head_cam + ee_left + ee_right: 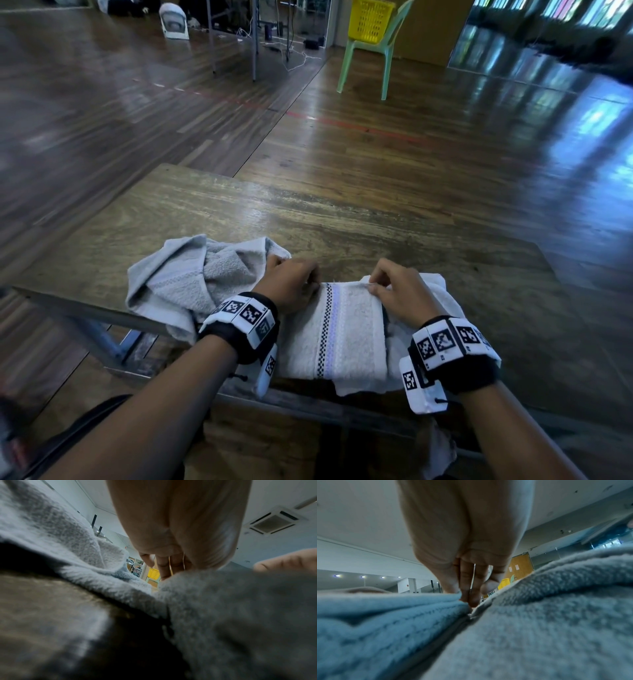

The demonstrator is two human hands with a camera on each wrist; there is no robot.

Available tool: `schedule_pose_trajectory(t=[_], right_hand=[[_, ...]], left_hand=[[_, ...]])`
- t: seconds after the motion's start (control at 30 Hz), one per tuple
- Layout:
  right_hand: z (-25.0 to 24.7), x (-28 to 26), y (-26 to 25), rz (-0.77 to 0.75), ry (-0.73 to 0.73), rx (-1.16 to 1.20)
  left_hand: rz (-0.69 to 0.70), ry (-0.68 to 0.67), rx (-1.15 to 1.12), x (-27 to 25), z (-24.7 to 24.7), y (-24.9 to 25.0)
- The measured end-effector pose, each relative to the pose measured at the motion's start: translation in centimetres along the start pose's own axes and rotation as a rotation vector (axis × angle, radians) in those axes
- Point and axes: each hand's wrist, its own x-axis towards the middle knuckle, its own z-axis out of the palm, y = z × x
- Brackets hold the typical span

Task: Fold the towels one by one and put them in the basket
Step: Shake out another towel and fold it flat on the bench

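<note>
A folded white towel (337,329) lies at the near edge of the wooden worktop (212,212), its long axis running from the person toward the far side, with a checkered stripe (324,329) along that same line. Its near end hangs slightly over the worktop's edge. The left hand (291,284) pinches the towel's far left corner with curled fingers, and the right hand (399,291) pinches the far right corner between thumb and fingertips; both hands grip the cloth at its far edge. In the right wrist view the fingers (471,588) press down into a fold of the towel. More white cloth shows under and to the right of the folded towel. A crumpled grey towel (191,284) sits just to the left, touching the left hand's side and drooping over the near edge. Well apart, across the wooden floor (411,154), a yellow basket (370,20) rests on the seat of a pale green plastic chair (376,58).
</note>
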Motion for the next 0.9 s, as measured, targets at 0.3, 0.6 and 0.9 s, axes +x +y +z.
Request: schedule_pose_trajectory(t=[0.3, 0.6, 0.9], right_hand=[[0.6, 0.2, 0.1, -0.015, 0.061, -0.036], [1.6, -1.7, -1.5, -0.104, -0.060, -0.715], [4.9, -5.2, -2.2, 0.122, -0.176, -0.514]], left_hand=[[-0.029, 0.100, 0.039, -0.3, -0.2, 0.7], [0.046, -0.019, 0.206, -4.7, 1.0, 3.6], [-0.102, -0.079, 0.106, -5.8, 4.2, 3.7]])
